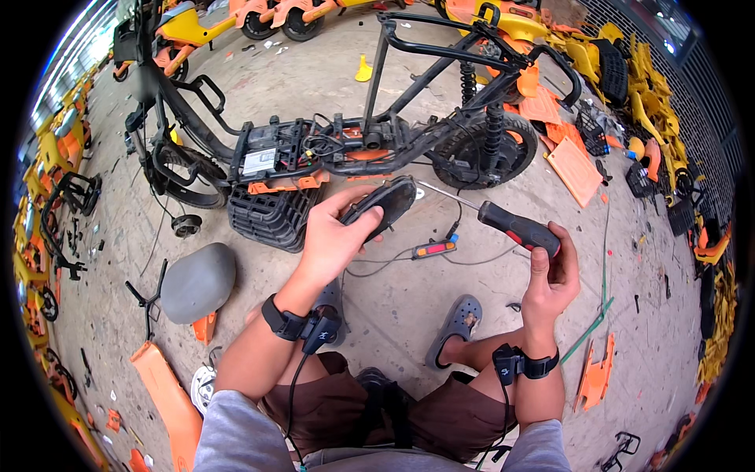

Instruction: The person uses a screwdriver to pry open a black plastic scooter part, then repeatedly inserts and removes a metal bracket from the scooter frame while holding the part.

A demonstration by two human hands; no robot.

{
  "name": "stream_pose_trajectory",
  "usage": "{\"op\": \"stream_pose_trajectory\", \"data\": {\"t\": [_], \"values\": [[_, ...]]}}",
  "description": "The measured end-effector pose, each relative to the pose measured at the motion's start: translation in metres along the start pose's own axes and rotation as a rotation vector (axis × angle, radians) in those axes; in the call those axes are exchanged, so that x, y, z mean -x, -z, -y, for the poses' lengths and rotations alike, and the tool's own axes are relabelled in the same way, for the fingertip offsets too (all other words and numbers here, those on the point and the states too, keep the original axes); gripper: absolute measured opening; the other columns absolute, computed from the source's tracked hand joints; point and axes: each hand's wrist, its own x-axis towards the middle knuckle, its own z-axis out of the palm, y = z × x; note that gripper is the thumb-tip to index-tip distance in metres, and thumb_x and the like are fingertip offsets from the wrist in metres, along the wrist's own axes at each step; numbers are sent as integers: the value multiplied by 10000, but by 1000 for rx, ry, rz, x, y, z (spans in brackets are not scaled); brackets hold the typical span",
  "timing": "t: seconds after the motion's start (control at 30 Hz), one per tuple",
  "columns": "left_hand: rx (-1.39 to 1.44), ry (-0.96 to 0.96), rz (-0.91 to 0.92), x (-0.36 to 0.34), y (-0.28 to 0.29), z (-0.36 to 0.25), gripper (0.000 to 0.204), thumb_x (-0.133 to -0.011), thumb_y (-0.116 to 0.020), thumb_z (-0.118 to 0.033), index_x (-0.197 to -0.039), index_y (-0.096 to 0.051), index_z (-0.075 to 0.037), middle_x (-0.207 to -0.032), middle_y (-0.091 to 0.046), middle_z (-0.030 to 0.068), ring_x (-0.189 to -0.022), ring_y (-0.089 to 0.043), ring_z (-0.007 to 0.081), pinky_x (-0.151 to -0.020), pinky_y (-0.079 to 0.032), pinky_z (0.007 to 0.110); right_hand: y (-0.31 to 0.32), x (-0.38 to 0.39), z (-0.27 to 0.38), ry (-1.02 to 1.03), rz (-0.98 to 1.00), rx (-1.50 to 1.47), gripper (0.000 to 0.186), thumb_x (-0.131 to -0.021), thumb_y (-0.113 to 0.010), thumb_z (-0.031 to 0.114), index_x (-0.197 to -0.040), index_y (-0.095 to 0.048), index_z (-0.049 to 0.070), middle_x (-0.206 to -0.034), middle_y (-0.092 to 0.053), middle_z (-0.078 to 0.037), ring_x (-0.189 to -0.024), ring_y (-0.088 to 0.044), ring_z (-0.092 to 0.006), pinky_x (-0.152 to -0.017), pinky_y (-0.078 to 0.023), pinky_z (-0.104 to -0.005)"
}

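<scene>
My left hand (329, 236) is closed around a flat, rounded black plastic part (391, 204), thumb across its face. What exactly this part is, I cannot make out. In my right hand (550, 287) is a screwdriver (519, 228) with a black and red handle, its shaft pointing left toward the black part. A small gap seems to separate the tip from the part's edge. Just beyond both hands stands a stripped black scooter frame (346, 167), with wiring and a labelled box exposed in its middle. On the floor below lies a small red and orange light unit (434, 249) on a cable.
A grey seat (198, 283) and a long orange panel (169, 401) lie at left. Orange panels (578, 169) lie behind the rear wheel (485, 153). Yellow body parts (649, 102) are heaped along the right wall. A yellow funnel (364, 68) stands beyond the frame.
</scene>
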Motion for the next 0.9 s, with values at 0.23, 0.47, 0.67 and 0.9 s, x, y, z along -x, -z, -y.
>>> {"op": "stream_pose_trajectory", "data": {"t": [0.23,0.47,0.67,0.9], "values": [[-221,-255,8,-5,1,21,387,-835,-678,-39,-1206,-580,8,-930,-669,55,-727,-652,80,-545,-496,205,-8,-5,-6,-116,-5,-45,332,-930,-641,158,-1199,-569,-22,-880,-622,-50,-761,-578,-84,-679,-460,-205],[-173,-205,67,4,-16,14,493,-807,-690,-5,-1266,-509,7,-1227,-573,142,-844,-632,103,-678,-518,221,-10,-13,-16,-358,70,-34,369,-1027,-430,306,-1199,-547,1,-716,-549,-43,-550,-521,-95,-517,-417,-227],[-205,-191,84,5,-22,11,497,-796,-677,4,-1260,-503,-21,-1241,-568,137,-835,-649,143,-700,-529,267,-15,-11,-17,-343,77,-61,402,-957,-492,218,-1313,-450,38,-754,-555,-78,-546,-522,-115,-532,-449,-241],[-232,-188,125,6,-17,13,511,-774,-685,-19,-1249,-501,-55,-1189,-601,134,-936,-629,236,-829,-509,331,-8,-21,-27,-502,53,-135,357,-987,-491,302,-1231,-483,40,-695,-507,-46,-450,-449,-101,-428,-376,-235]]}}
